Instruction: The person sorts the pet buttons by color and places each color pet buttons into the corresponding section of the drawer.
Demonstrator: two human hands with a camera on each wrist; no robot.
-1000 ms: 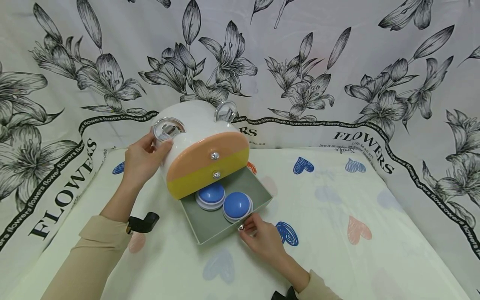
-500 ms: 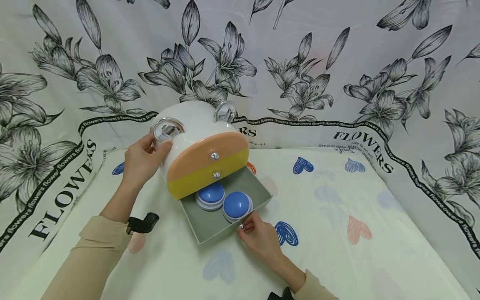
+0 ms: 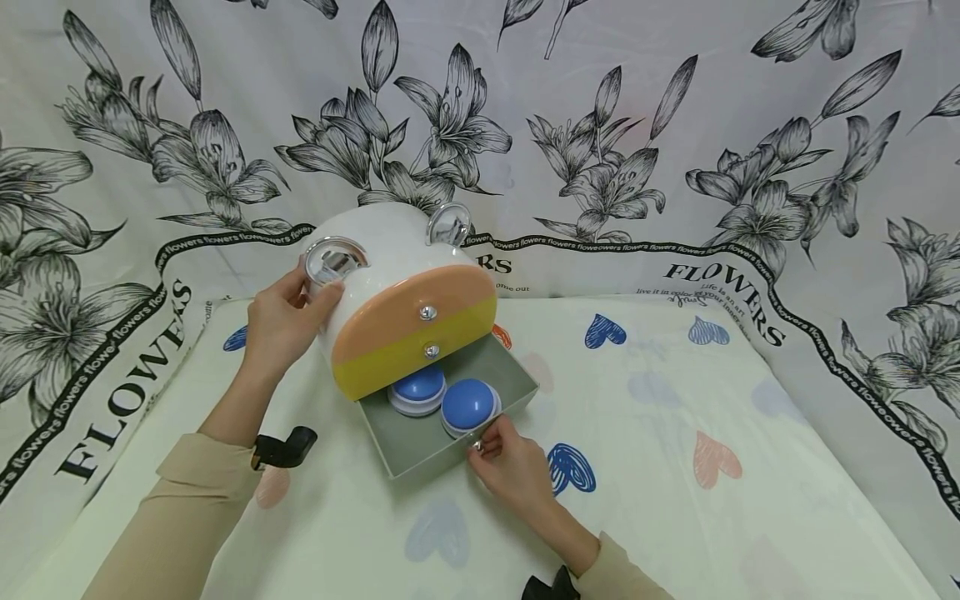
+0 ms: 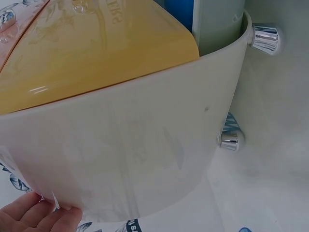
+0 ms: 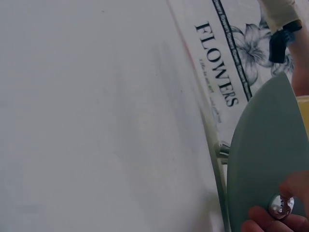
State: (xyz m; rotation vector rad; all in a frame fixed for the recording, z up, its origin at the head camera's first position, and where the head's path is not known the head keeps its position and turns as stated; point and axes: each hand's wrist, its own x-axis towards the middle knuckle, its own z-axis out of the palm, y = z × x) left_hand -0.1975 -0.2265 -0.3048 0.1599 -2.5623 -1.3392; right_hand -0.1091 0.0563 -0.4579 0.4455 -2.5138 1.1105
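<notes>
A small white drawer cabinet with a curved body stands on the cloth. Its orange drawer front and yellow drawer front are flush. Below them the grey-green drawer is pulled out, holding two blue push buttons on white bases. My left hand grips the cabinet's left side beside a round silver piece; its fingertips show against the white wall. Thumb and fingers of my right hand pinch the silver knob on the grey-green drawer.
The table is covered by a pale cloth printed with hearts. Behind it hangs a white curtain with black flowers and lettering. Silver feet stick out from the cabinet. A black strap sits on the left wrist.
My right hand and the grey-green drawer have shifted slightly toward the cabinet, with the blue push buttons inside. My left hand keeps its hold on the cabinet.
</notes>
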